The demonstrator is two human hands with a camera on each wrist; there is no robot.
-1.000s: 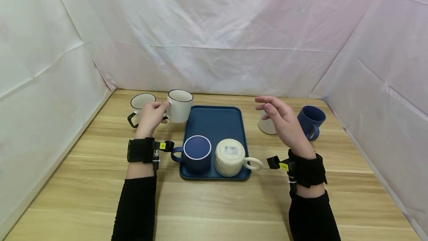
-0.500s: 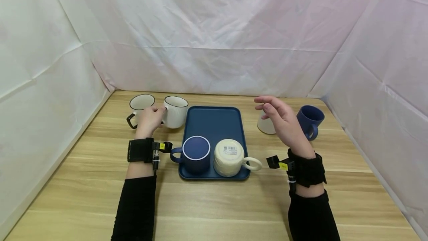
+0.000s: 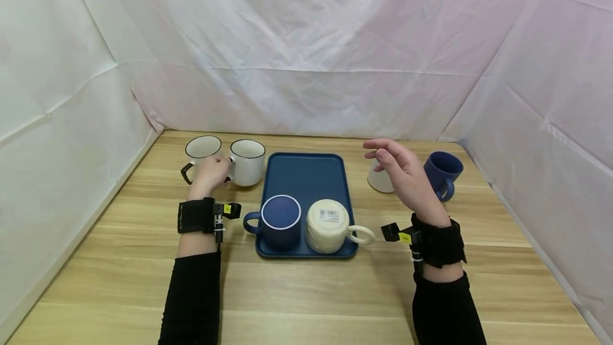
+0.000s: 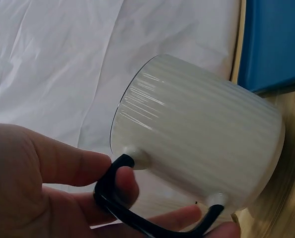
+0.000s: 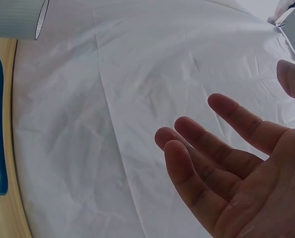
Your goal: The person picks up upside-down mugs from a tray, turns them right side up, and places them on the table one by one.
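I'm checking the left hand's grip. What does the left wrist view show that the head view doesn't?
Only the left wrist view shows fingers curled through the mug's black handle and its ribbed side. Only the head view shows the right hand, a second white mug and two upturned cups on the tray. Both show the left hand holding the white mug.

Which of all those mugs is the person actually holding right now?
The white black-rimmed mug just left of the blue tray. The left hand has fingers through its black handle. Its twin farther left stands untouched.
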